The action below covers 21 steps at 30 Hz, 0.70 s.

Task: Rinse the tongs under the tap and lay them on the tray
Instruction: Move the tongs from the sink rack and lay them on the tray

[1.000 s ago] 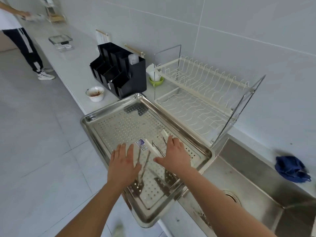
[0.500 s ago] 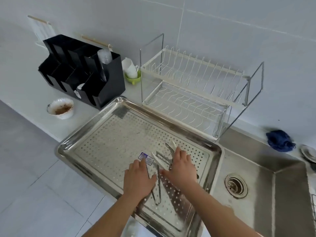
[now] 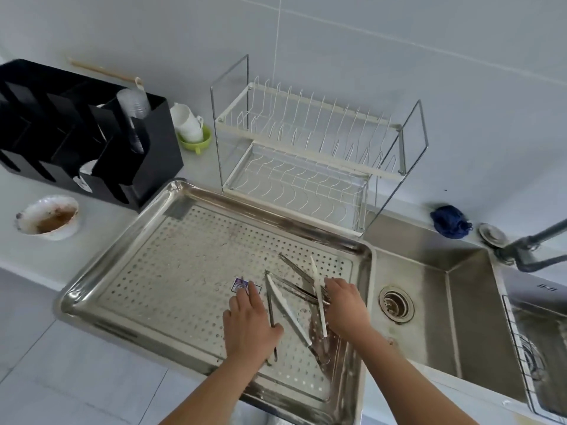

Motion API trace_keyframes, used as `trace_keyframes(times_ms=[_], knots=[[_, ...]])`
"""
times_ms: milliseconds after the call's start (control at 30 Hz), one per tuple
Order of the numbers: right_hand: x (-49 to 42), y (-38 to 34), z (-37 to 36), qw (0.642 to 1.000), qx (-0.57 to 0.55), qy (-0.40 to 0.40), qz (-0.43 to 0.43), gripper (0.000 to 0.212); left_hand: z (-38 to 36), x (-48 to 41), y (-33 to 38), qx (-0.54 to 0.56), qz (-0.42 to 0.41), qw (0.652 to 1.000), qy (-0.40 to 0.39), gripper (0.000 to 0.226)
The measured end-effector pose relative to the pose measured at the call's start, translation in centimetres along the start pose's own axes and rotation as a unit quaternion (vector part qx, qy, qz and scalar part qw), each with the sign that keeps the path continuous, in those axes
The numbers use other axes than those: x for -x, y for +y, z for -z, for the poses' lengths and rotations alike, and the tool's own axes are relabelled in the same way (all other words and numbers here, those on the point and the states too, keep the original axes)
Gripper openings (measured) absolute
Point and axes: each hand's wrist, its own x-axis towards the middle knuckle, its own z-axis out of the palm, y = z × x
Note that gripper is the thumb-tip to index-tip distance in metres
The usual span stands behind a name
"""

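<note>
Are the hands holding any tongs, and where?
Nothing looks gripped. The tongs lie on the tray; the left hand rests flat against one pair, the right hand touches the middle of others.

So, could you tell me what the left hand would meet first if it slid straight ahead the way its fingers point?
Probably the small label at the left hand's fingertips; past it, bare perforated floor up to the tray's far rim, then the dish rack, as far as depth shows.

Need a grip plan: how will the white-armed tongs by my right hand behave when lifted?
The white-armed tongs look thin and narrow, so probably light and stiff. They lie across other metal tongs, so lifting may drag those along.
</note>
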Motion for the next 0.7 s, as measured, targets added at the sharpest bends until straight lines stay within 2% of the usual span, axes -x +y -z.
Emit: trace_keyframes(times_ms=[67,367,567,700], knots=[[-0.4,0.3,-0.2,1.0,0.003,-0.021,0.007,0.064,0.4,-0.3,-0.4,0.013,0.004,1.0,0.0,0.107],[-1.8,1.4,-0.9,0.999,0.003,-0.002,0.05,0.024,3.1,-3.1,-4.3,0.033,0.033,0.999,-0.014,0.077],[-2.2,0.7,-0.4,0.998,-0.034,0.044,-0.032,0.012,4.1,-5.1,-7.1,0.037,0.044,0.998,-0.013,0.066],[-1.6,0.0,0.6,0.987,-0.05,0.114,-0.097,0.018,4.7,-6.9,-9.6,0.031,0.007,0.999,-0.024,0.063]])
